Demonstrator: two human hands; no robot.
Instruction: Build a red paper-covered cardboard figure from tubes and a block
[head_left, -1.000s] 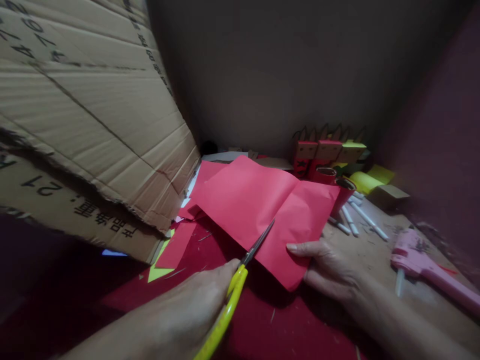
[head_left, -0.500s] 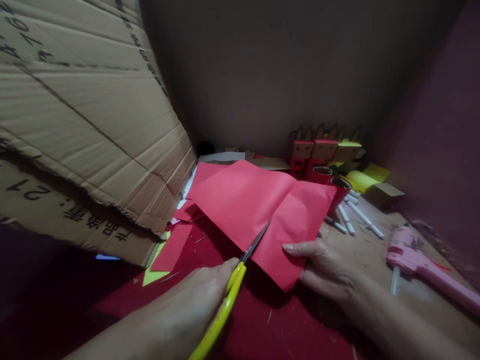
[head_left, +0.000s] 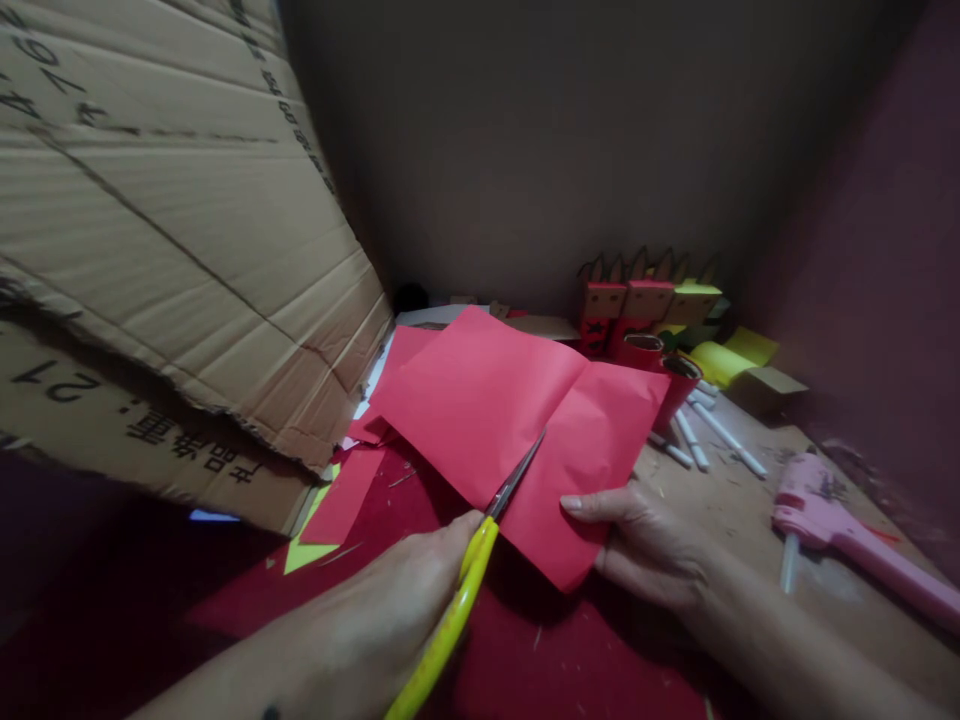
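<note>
My left hand (head_left: 431,575) is closed on the yellow handle of a pair of scissors (head_left: 459,600). The metal blades reach up and right over a large sheet of red paper (head_left: 480,400), along a cut from its near edge. My right hand (head_left: 637,540) pinches the sheet's right part, thumb on top and the other fingers underneath. The paper is held raised and slightly bent. How far the lower blade reaches under it is hidden.
A big cardboard sheet (head_left: 187,250) leans on the left. Red paper pieces (head_left: 345,495) lie beside it. To the right are a pink glue gun (head_left: 832,530), white sticks (head_left: 724,435) and a yellow paper roll (head_left: 720,362). Small cardboard figures (head_left: 649,300) stand at the back.
The red paper's left part has lifted and shifted slightly left. The scissors have moved a little up and right along the sheet. My right hand keeps its pinch.
</note>
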